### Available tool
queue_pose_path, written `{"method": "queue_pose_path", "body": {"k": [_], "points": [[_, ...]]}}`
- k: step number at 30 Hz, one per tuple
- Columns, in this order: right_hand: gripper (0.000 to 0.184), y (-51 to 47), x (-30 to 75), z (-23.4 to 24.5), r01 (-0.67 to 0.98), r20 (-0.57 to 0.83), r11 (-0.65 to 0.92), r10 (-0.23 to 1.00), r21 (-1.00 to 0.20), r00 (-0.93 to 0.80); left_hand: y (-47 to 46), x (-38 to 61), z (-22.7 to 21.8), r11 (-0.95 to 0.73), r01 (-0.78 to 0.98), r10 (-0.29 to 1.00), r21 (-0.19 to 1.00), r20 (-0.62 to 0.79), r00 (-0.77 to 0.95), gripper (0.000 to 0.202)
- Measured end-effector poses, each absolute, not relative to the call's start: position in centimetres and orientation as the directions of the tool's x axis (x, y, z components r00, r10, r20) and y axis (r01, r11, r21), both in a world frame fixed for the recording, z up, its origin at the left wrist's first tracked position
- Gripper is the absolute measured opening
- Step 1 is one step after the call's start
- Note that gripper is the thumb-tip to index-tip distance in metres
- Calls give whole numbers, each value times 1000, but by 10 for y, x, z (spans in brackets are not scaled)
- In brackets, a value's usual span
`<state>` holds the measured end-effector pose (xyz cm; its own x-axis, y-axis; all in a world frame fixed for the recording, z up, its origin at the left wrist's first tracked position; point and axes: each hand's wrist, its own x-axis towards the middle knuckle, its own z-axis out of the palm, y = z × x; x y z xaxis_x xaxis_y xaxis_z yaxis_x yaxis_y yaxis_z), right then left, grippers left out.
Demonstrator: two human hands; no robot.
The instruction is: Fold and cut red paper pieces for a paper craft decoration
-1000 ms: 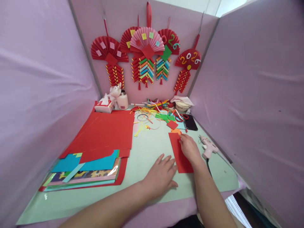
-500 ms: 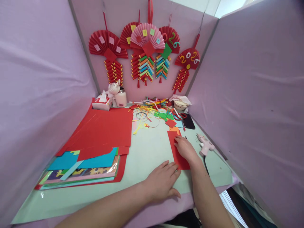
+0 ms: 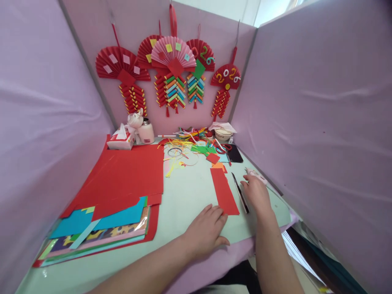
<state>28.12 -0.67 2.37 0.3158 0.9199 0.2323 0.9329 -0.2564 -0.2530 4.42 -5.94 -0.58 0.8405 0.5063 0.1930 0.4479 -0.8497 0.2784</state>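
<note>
My left hand [image 3: 206, 229] lies flat on the table near its front edge. Its fingertips reach the lower left corner of a red paper strip [image 3: 224, 191]. Just right of the strip lies a slim, dark, pointed tool [image 3: 240, 193] that looks like a craft knife. Beyond that tool, my right hand [image 3: 256, 193] hovers with fingers apart and nothing visible in them. Partly hidden behind its fingers is a pale pink glue gun [image 3: 256, 175]. Whether the right fingers touch the gun, I cannot tell.
Red sheets [image 3: 131, 171] and a stack of coloured paper [image 3: 101, 228] cover the left side. Paper scraps [image 3: 203, 150], red scissors [image 3: 224, 148], a phone [image 3: 235, 154] and a bowl [image 3: 223, 134] sit at the back. Fan decorations [image 3: 173, 57] hang on the rear wall.
My right hand has left the red strip and moved right, beside the glue gun, uncovering the dark tool. My left hand has stayed at the strip's corner. The view has shifted right.
</note>
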Motion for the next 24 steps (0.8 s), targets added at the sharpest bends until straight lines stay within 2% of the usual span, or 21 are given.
{"method": "queue_pose_path", "body": {"k": [3, 8, 14, 24], "points": [[27, -23, 277, 23, 930, 93, -322, 935, -176, 342, -59, 44, -6, -849, 452, 509, 275, 194, 838, 66], [20, -27, 257, 23, 932, -40, -355, 935, -69, 353, -60, 44, -5, -852, 453, 507, 263, 195, 840, 65], [24, -1, 253, 26, 931, -38, -365, 931, -10, 364, -61, 43, -4, -850, 454, 510, 267, 198, 837, 64], [30, 40, 250, 35, 939, 6, -344, 939, -8, 344, -60, 42, -6, -850, 437, 504, 296, 210, 838, 65]]}}
